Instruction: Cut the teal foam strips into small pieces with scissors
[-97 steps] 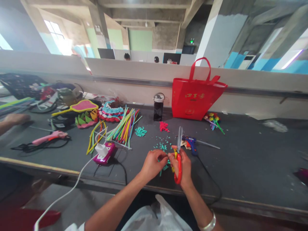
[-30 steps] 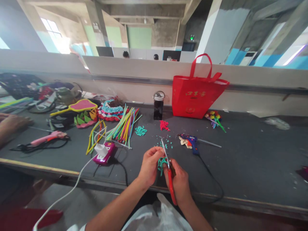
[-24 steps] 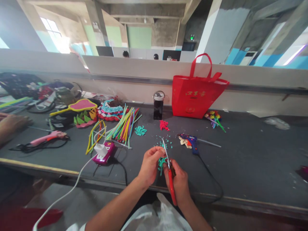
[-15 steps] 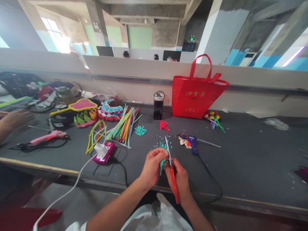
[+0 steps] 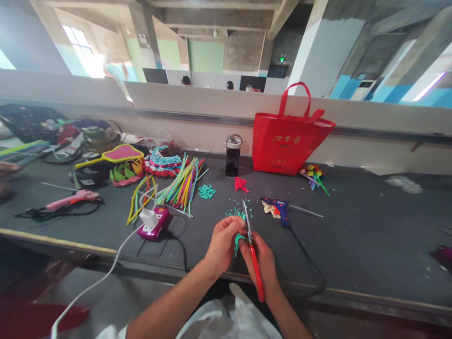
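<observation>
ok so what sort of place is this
Probably a craft workshop: there's a blue glue gun and a bundle of coloured strips on the long dark table, plus red-handled scissors in the right hand.

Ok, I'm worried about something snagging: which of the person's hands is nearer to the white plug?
Left. The left hand is right of the white plug, apart from it; the right hand, holding red-handled scissors, is farther right.
</observation>
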Demonstrator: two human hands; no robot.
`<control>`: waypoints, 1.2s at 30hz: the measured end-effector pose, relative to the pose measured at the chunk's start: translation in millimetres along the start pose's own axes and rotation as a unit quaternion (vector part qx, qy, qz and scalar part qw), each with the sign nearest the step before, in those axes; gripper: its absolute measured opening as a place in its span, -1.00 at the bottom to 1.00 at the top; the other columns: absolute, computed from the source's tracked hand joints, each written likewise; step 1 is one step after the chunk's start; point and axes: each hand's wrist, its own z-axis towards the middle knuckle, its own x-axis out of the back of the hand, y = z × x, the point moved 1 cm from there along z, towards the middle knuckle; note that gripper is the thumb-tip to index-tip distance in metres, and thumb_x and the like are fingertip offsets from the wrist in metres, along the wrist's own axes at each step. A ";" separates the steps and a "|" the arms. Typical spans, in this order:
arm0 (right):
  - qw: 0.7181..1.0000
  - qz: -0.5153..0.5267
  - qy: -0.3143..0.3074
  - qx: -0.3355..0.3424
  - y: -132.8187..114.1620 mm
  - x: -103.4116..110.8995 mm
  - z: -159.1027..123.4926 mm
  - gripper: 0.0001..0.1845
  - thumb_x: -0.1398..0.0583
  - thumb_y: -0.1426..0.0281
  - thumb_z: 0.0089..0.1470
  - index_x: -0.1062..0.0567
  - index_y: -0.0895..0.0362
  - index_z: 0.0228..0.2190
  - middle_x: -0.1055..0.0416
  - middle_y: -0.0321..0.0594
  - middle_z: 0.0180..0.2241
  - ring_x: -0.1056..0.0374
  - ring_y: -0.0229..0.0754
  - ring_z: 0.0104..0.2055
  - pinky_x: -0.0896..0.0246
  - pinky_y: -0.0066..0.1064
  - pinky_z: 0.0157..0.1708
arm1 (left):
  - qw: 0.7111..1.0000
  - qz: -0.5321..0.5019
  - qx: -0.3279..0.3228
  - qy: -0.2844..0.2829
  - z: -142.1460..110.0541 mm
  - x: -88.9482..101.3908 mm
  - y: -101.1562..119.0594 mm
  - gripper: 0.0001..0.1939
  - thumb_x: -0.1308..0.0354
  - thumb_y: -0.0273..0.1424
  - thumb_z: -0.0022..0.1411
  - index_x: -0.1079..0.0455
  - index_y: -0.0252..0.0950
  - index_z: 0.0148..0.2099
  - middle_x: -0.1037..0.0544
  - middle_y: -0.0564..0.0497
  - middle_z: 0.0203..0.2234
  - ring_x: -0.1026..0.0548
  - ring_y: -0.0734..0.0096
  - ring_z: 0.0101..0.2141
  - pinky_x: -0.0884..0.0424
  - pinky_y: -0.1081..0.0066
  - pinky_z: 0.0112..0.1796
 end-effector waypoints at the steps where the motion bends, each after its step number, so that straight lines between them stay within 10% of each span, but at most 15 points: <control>1: 1.000 0.000 0.001 -0.001 -0.1 -0.1 -0.1 -0.70 -0.12 0.23 0.12 -0.46 0.14 -0.19 -0.52 -0.16 -0.27 -0.44 -0.18 -0.31 -0.33 -0.44 -0.28 | 1.000 0.001 0.001 -0.001 -0.1 0.4 -0.6 -0.85 -0.26 -0.36 -0.01 -0.40 -0.34 -0.49 -0.40 0.05 -0.61 -0.33 0.53 -0.55 -0.24 0.50 -0.46; 23: 1.000 0.005 -0.002 -0.029 -0.5 1.5 -1.4 -0.69 -0.14 0.17 0.10 -0.47 0.12 -0.23 -0.40 -0.32 -0.52 -0.29 -0.27 -0.56 -0.25 -0.51 -0.57 | 1.000 0.023 -0.016 -0.013 1.7 -0.4 -0.2 -0.82 -0.22 -0.38 0.01 -0.35 -0.34 -0.56 -0.39 0.05 -0.61 -0.34 0.52 -0.53 -0.25 0.48 -0.41; 36: 1.000 0.006 0.017 -0.011 3.2 0.7 -0.7 -0.69 -0.12 0.19 0.13 -0.50 0.17 -0.30 -0.49 -0.19 -0.39 -0.40 -0.19 -0.39 -0.32 -0.44 -0.35 | 1.000 0.027 0.006 0.005 1.2 -1.6 -3.5 -0.85 -0.24 -0.40 -0.05 -0.36 -0.34 -0.55 -0.37 0.07 -0.62 -0.31 0.54 -0.56 -0.21 0.50 -0.47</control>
